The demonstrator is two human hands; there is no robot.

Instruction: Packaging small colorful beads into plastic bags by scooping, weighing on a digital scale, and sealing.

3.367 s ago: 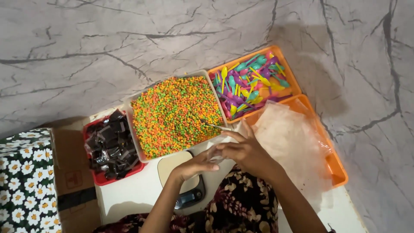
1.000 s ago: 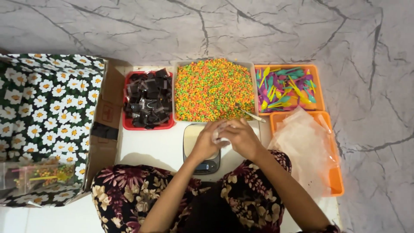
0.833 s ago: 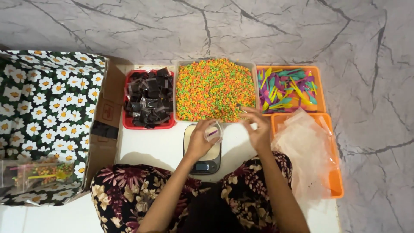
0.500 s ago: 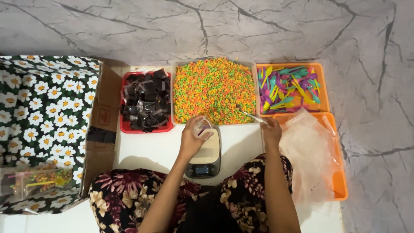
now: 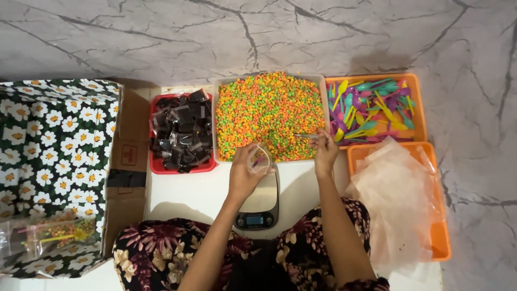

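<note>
My left hand (image 5: 243, 175) holds a small clear plastic bag (image 5: 260, 159) open over the near edge of the tray of orange, green and yellow pellets (image 5: 269, 114). My right hand (image 5: 325, 152) grips a thin metal scoop (image 5: 306, 136) whose end rests in the pellets at the tray's right side. A small kitchen scale (image 5: 259, 207) sits on the white surface under and just behind my left hand.
A red tray of dark packets (image 5: 182, 133) stands to the left. An orange tray of coloured plastic spoons (image 5: 372, 108) is at the right, with an orange tray of clear bags (image 5: 401, 196) below it. A cardboard box with flowered cloth (image 5: 54, 161) is at far left.
My hands came apart: the left stayed with the small bag above the scale and moved to the pellet tray's edge, the right reached to the pellets and took the scoop.
</note>
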